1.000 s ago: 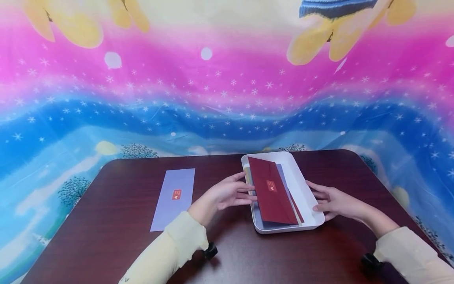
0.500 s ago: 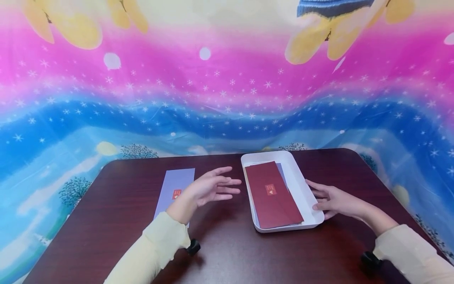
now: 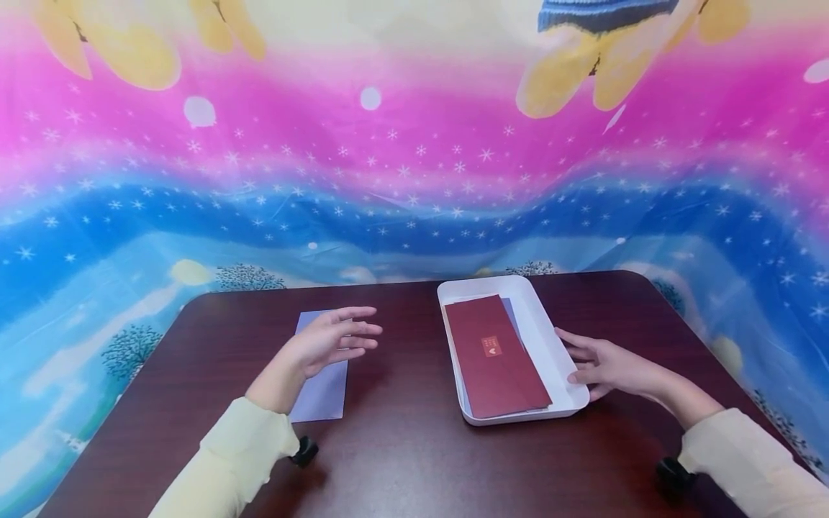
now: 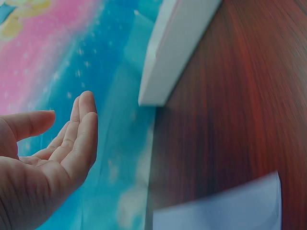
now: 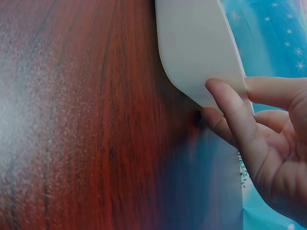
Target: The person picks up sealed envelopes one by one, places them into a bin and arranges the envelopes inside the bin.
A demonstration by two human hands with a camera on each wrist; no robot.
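In the head view my left hand (image 3: 327,342) is raised over a lavender envelope (image 3: 329,396) on the table and covers part of it. Its fingers are extended, and nothing is in its grasp. The left wrist view shows the palm and the thumb standing apart from the fingers. A white tray (image 3: 547,324) lies to the right, bearing a dark red envelope (image 3: 501,378) with a small red heart sticker. Pale and lavender edges of other envelopes show beneath it. My right hand (image 3: 612,370) holds the tray's near right corner, thumb and fingers around its outer wall.
The dark brown table (image 3: 401,446) has a rounded far edge. Behind it hangs a cloth (image 3: 363,165) printed with snowflakes and trees. Black wrist cameras (image 3: 304,452) jut from below both pale yellow sleeves (image 3: 252,439).
My left hand has left the dark red envelope and moved left to above the lavender one. The tilted red envelope has settled flat in the tray. My right hand stays at the tray.
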